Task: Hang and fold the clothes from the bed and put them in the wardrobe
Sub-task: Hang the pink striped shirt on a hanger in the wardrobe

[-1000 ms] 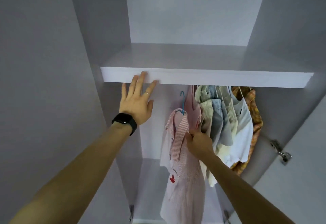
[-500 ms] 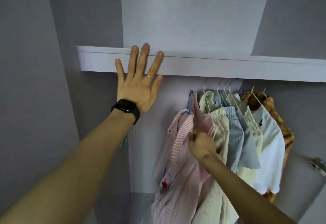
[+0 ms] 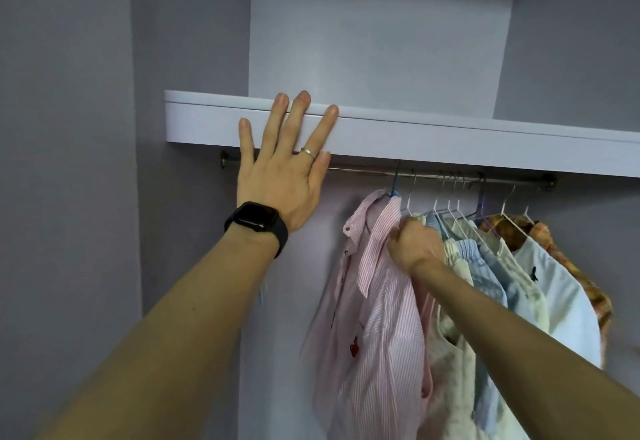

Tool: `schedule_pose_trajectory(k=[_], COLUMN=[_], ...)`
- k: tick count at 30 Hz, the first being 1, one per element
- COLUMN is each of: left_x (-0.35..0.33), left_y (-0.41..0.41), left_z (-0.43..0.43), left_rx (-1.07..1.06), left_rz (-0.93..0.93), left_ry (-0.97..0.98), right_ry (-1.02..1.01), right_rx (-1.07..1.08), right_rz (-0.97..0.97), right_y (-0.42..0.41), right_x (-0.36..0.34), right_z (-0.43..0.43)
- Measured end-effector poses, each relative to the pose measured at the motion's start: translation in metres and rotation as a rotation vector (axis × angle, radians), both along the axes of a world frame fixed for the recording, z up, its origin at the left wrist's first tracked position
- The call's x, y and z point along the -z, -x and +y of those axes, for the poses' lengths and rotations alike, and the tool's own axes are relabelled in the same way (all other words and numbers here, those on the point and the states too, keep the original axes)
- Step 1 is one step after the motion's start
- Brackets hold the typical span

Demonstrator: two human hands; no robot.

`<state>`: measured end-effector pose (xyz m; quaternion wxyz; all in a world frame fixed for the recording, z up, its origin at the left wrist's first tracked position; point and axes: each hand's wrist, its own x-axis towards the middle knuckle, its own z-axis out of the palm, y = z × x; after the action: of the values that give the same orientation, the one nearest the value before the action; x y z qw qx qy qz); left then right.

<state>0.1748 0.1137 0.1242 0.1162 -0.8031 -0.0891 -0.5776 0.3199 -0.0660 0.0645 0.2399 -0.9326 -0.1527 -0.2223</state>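
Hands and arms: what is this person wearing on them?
No sleeves show on either forearm. The left wrist carries a black smartwatch with a dark strap, and the left hand a thin silver ring. The right hand shows nothing worn.

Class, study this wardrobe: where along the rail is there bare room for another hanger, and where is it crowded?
Free: the rail stretch between the left hand and the blue hanger of the pink shirt. Crowded: from that shirt, which the right hand grips, rightward to the plaid shirt, hangers packed close. The shelf top is hidden.
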Motion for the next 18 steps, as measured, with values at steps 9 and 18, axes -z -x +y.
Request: schedule_pose_trajectory(k=[9,18], left_x=[-0.003,-0.009], left_y=[0.006,0.021], left_z=[-0.002,-0.011], left_rx=[0.002,-0.025], left_rz=[0.045,0.217], left_ry=[0.027,0.134], right_ry=[0.070,0.291], right_rx=[0.052,-0.056], right_rz=[0.147,0.365], right_y=[-0.025,0.021], right_x=[-0.007,-0.005], right_z=[0.005,-0.028])
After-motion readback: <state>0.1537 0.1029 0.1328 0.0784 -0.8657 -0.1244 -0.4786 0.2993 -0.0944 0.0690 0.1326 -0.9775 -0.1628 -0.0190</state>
